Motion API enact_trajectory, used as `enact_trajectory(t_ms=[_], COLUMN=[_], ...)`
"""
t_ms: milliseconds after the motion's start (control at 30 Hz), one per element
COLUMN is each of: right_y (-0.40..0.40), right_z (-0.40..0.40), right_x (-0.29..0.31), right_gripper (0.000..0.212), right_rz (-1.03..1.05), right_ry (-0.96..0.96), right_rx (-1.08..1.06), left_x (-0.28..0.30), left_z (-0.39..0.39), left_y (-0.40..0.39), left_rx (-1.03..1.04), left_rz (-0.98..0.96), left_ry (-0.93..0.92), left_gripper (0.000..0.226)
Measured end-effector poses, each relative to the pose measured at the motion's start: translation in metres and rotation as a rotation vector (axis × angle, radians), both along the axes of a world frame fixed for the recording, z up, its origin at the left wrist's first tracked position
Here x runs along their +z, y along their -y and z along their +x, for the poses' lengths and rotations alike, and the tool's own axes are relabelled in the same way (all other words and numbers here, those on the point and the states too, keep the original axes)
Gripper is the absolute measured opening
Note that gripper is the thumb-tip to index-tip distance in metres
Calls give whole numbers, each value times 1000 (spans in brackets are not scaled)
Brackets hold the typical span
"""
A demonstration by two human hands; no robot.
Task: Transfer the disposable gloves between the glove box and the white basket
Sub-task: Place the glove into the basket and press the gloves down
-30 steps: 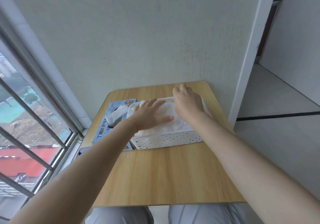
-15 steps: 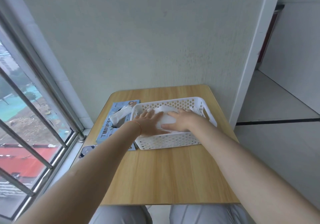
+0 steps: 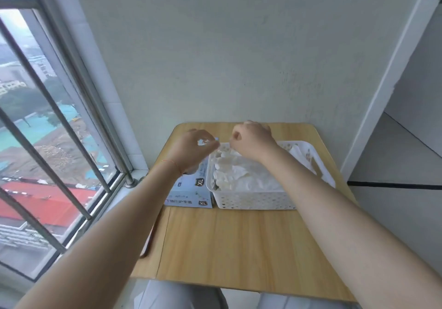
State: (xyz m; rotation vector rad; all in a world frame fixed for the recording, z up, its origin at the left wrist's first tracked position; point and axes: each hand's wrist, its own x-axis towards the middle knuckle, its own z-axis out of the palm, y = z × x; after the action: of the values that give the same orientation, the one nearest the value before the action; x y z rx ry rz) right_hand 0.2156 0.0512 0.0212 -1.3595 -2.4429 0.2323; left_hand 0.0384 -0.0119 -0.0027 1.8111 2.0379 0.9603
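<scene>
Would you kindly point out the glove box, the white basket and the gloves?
glove box [image 3: 191, 192]: head view, blue top panel.
white basket [image 3: 253, 199]: head view, perforated front wall.
gloves [image 3: 244, 174]: head view, middle of pile.

Lettering on the glove box

"XL" shows twice on the glove box [image 3: 191, 190]: on its top and its near side; other print is unreadable.

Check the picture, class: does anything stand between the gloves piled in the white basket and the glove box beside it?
Nothing visible does. The glove box lies right against the white basket, left of the gloves. Only the basket's low left wall parts them. The left hand hides the box's opening.
</scene>
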Motion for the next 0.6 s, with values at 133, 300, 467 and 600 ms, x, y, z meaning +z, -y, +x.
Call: enact_trajectory(t_ms=[133,300,467,600], right_y=[6,7,12,14], right_z=[-51,-96,-102,-104], right_x=[-9,-32,-39,-31], right_gripper=[22,40,16,25], right_rz=[-30,-183,-51,-108], right_ry=[-39,132,84,-10], right_rx=[78,134,71,92], left_x=[-20,-39,-39,-25], left_z=[-47,-62,-62,-62], left_y=[9,14,21,28], left_rx=[250,304,261,174], left_rz=[-85,-188,15,233], left_ry=[-49,-83,13,145], left_gripper=[13,26,8,7])
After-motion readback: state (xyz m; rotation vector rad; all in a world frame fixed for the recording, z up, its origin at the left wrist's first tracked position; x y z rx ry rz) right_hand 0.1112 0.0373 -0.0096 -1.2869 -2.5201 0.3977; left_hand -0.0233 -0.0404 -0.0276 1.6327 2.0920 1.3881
